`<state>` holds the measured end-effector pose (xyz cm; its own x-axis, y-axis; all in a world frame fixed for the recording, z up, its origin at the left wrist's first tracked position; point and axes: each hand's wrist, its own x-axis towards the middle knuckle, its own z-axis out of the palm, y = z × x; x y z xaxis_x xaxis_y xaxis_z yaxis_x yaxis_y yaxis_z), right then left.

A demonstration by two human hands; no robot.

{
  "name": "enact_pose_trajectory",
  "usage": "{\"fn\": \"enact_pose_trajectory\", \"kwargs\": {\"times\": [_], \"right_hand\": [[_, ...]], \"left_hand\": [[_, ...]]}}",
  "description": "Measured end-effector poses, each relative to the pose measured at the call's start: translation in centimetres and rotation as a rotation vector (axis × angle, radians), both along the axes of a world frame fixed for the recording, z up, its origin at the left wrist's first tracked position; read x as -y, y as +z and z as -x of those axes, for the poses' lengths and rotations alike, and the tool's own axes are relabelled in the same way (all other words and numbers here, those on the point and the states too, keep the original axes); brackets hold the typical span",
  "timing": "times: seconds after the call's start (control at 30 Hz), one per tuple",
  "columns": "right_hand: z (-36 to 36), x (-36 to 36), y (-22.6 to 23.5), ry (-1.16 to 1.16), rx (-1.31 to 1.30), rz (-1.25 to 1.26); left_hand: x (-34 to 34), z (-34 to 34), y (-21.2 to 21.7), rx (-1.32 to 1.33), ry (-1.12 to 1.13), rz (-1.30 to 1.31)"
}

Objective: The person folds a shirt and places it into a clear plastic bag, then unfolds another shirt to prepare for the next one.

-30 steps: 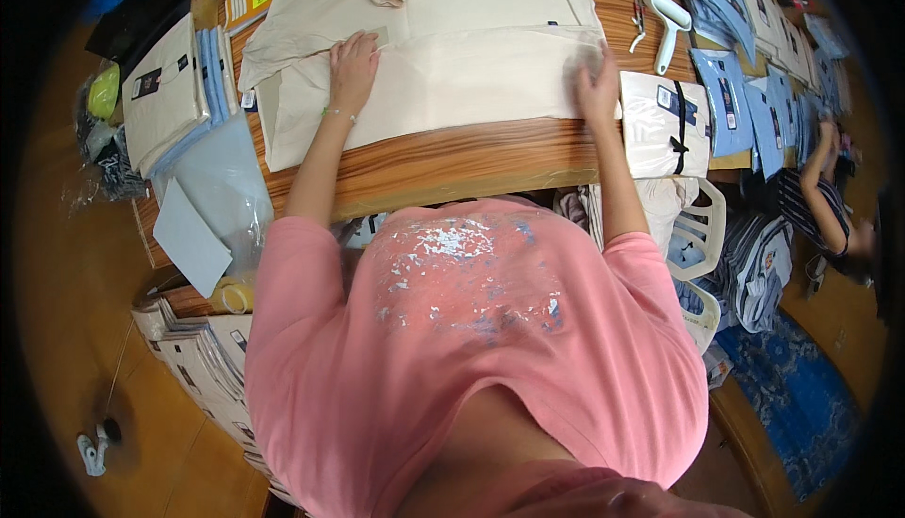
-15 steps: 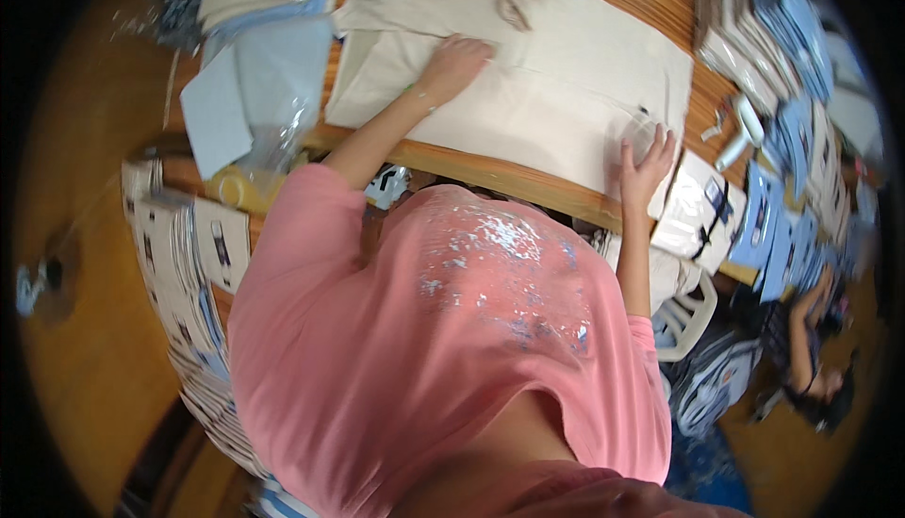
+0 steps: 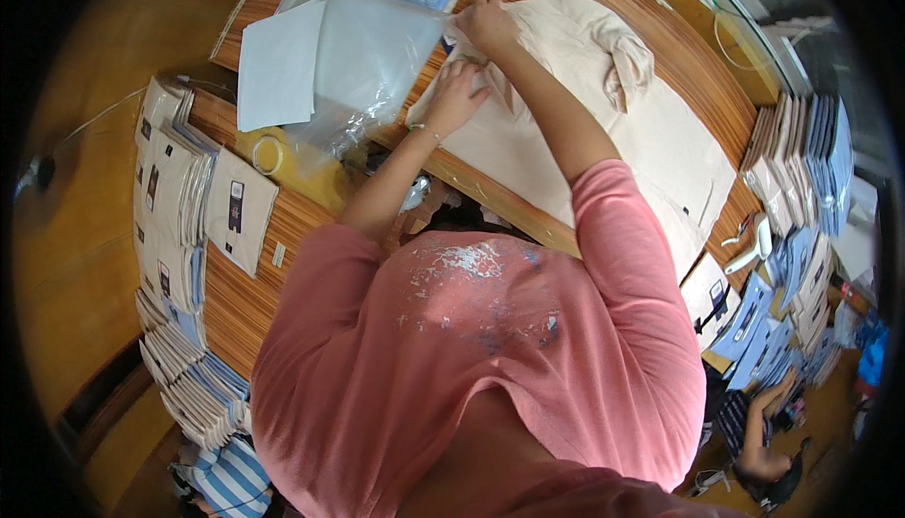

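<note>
Both hands have slid to the cream garment's (image 3: 584,113) far-left corner: right hand (image 3: 485,23) pinches it, left hand (image 3: 457,94) apparently presses flat (long axis running right along the bench (image 3: 283,235)).

Cream cloth (image 3: 650,131); striped brown wood surface (image 3: 264,263); pink shirt (image 3: 471,367) with flaked silver print; white paper sheet (image 3: 275,64); clear plastic bag (image 3: 372,56); blue-and-white striped fabric (image 3: 226,480).

Garment packing workshop — stacked packaged garments (image 3: 174,207) ring the wooden worktable (image 3: 660,56).
</note>
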<state>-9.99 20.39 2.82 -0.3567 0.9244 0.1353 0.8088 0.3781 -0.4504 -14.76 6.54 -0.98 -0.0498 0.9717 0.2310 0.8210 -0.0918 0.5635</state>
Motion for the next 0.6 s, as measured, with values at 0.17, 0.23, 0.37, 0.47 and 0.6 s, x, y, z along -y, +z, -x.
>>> {"fn": "enact_pose_trajectory", "kwargs": {"times": [0.17, 0.23, 0.37, 0.47, 0.6], "right_hand": [[-1.5, -4.3, -1.9, 0.176, 0.051, 0.051], [-5.7, -9.5, -1.6, 0.128, -0.241, -0.037], [-13.8, -15.4, 5.2, -0.1, -0.645, -0.065], [-20.8, -18.2, 5.1, -0.073, -0.663, -0.215], [-23.6, -13.8, 9.8, -0.159, -0.627, -0.001]], "left_hand": [[-0.2, 0.2, 0.7, 0.063, 0.001, 0.068], [-0.5, 0.1, 1.1, 0.073, -0.033, 0.082], [0.0, -0.1, 2.1, 0.034, 0.075, 0.07], [-1.0, -0.6, 1.8, -0.103, 0.077, 0.072], [-0.6, -1.2, 2.8, -0.194, 0.14, 0.022]]}}
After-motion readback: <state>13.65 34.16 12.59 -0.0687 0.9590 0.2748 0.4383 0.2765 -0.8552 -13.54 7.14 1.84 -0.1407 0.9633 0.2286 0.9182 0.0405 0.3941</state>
